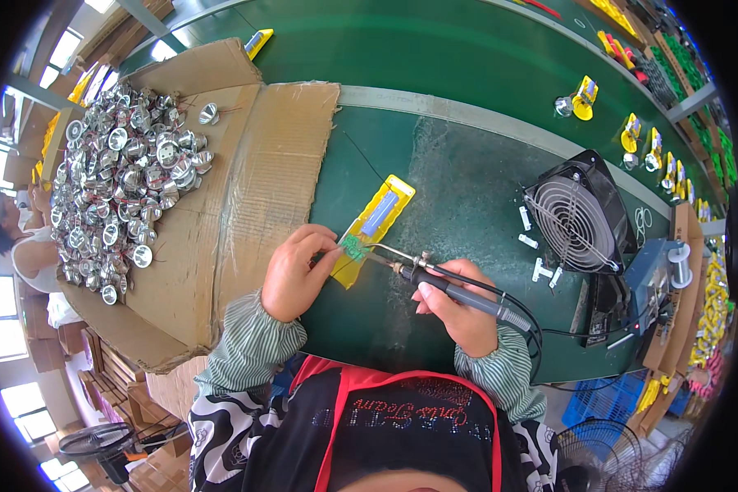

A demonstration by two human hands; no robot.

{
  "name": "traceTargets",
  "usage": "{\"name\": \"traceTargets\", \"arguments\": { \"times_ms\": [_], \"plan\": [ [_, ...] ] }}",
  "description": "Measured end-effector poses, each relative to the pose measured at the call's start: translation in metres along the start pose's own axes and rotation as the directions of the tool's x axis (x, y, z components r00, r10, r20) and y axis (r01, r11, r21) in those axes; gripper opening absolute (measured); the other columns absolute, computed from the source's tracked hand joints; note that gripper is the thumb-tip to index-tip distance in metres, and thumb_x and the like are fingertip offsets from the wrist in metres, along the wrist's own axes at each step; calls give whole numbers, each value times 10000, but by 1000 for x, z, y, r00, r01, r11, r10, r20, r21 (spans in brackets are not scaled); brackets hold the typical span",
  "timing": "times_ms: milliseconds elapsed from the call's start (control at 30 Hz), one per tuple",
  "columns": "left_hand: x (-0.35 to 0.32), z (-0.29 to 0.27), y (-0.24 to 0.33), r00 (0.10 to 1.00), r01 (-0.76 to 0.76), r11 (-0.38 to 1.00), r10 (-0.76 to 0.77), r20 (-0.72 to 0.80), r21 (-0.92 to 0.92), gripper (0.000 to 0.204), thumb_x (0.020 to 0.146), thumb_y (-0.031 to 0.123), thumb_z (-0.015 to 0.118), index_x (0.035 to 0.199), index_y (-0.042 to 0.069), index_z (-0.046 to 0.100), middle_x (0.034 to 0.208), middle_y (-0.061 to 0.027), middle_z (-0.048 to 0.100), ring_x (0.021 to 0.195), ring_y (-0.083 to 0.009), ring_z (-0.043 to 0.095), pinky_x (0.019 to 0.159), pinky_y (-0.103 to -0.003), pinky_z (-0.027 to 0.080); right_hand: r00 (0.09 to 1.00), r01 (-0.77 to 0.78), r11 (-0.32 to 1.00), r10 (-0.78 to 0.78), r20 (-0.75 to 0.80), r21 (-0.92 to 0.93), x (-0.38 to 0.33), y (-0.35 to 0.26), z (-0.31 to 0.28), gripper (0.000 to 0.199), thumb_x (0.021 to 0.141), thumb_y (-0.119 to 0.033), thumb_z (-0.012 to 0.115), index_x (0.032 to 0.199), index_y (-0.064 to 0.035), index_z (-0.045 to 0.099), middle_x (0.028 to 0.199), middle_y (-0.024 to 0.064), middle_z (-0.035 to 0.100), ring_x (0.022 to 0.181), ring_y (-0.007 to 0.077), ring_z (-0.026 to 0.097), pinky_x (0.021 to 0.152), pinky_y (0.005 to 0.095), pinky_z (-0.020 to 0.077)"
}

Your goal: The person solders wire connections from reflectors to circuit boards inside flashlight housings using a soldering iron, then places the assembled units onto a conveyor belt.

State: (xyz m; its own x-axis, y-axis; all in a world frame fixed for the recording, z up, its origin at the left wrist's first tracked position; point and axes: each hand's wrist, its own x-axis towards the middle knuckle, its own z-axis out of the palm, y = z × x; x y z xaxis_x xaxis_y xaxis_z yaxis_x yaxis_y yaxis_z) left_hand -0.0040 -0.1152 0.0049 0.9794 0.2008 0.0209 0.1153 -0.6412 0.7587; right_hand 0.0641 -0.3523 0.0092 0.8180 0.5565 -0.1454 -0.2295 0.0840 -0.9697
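Note:
My right hand [461,310] is wrapped round the grip of a soldering iron [459,293], which has a thin metal tube clamped along its front end. Its tip points left and meets a small green circuit board [353,247]. My left hand [298,271] pinches at the left edge of that board; the exact spot is partly hidden by the fingers. Beneath the board lies a yellow plastic housing [392,190], tilted on the green bench, with a bluish cylindrical battery [379,215] in its upper part. A thin dark wire reaches up and left from it.
A cardboard box [258,189] at left holds a heap of shiny reflector cups [127,180]. A black fan [578,215], small white parts [541,269] and a blue soldering station [652,279] with a solder spool [679,266] stand at right. Yellow housings [584,98] line the far green belt.

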Motion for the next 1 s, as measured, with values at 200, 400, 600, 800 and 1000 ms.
{"name": "traceTargets", "arguments": {
  "times_ms": [200,400,600,800,1000],
  "plan": [
    [-1,6,3,998,-58,991,56,17,123,92,786,87,624,794,-2,603,932,-126,595,826,-286,575,712,-354,466,999,-6,1000,7,36,-21,4,4,3,149,824,10,581,953,45,515,800,146,636,677,154,636,598,265,551],
    [-3,8,4,998,-64,987,63,9,144,94,776,88,624,782,-3,600,924,-132,592,843,-304,572,740,-372,461,999,-19,1000,20,26,-19,3,8,4,144,817,-4,609,932,49,540,791,118,641,676,132,632,591,251,537],
    [-6,6,2,999,-51,986,52,0,159,90,761,67,632,785,-10,592,914,-138,583,834,-304,573,725,-363,464,996,5,997,2,87,-82,6,11,5,142,826,6,594,940,49,521,801,140,636,699,150,640,597,268,550],
    [8,14,-3,994,-109,987,108,10,122,95,743,38,637,783,-17,570,926,-155,565,837,-318,564,722,-363,457,989,147,989,-146,-33,4,1,10,-6,152,826,-20,613,956,34,555,799,122,641,691,152,641,591,264,545],
    [-5,5,-24,1000,-10,999,10,13,40,121,758,-13,604,721,-25,490,837,-151,520,813,-300,526,732,-365,433,981,195,981,-195,8,23,2,1,-10,149,845,-163,608,883,-40,533,631,35,582,554,92,582,488,262,457]
  ]
}}
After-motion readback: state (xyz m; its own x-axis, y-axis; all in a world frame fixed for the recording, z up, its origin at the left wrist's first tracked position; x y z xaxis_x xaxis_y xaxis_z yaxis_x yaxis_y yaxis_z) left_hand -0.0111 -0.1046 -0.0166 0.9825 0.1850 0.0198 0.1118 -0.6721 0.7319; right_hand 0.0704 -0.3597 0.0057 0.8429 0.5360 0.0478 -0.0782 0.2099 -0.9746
